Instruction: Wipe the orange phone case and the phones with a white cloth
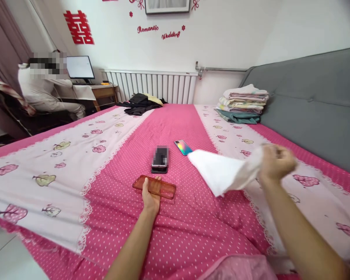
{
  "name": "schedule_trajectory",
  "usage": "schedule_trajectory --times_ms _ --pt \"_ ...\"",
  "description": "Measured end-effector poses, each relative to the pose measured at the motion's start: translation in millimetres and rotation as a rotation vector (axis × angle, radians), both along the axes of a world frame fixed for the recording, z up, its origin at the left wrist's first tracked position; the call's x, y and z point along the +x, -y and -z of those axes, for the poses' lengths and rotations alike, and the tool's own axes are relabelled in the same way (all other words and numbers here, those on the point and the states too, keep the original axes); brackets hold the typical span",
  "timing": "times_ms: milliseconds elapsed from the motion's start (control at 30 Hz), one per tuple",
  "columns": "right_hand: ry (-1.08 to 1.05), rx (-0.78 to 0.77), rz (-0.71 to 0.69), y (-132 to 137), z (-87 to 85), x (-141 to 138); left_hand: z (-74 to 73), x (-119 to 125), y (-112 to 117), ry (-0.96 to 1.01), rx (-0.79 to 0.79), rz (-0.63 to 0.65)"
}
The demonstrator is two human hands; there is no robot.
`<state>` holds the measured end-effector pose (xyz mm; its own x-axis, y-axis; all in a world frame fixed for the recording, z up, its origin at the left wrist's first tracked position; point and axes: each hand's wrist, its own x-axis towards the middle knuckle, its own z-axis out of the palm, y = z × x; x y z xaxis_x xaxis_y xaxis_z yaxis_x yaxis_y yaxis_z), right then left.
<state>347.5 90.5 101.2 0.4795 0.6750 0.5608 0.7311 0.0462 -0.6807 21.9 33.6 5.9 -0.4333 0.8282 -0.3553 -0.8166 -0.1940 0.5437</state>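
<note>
My left hand (150,199) grips a clear reddish phone case (154,187) that lies on the pink dotted bedsheet (175,233). My right hand (275,161) is closed on a white cloth (221,171), lifted above the bed to the right; the hand is motion-blurred. Just beyond the case lies a dark phone (160,159). A second phone with an iridescent back (183,147) lies a little further right, near the cloth's edge.
A stack of folded towels (243,103) sits at the far right by the grey headboard (309,105). Dark clothes (140,104) lie at the bed's far edge before a white radiator (154,85). A person sits at a desk with a monitor (80,67) at far left.
</note>
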Motion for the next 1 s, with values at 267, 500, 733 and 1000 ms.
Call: schedule_trajectory --times_ms 267,500,733,1000 --pt "0.167 -0.364 0.154 75.1 77.0 74.4 5.1 1.8 -4.4 0.003 0.017 0.000" --pt "0.325 -0.337 0.087 97.8 147.4 65.1 2.8 -0.1 -4.2 -0.040 0.031 0.015" --pt "0.401 -0.272 0.149 91.8 153.8 67.4 4.0 -1.2 -8.4 -0.062 0.016 0.064" --pt "0.437 -0.225 0.160 93.8 157.1 69.0 11.3 0.9 -6.7 -0.120 0.012 0.081"
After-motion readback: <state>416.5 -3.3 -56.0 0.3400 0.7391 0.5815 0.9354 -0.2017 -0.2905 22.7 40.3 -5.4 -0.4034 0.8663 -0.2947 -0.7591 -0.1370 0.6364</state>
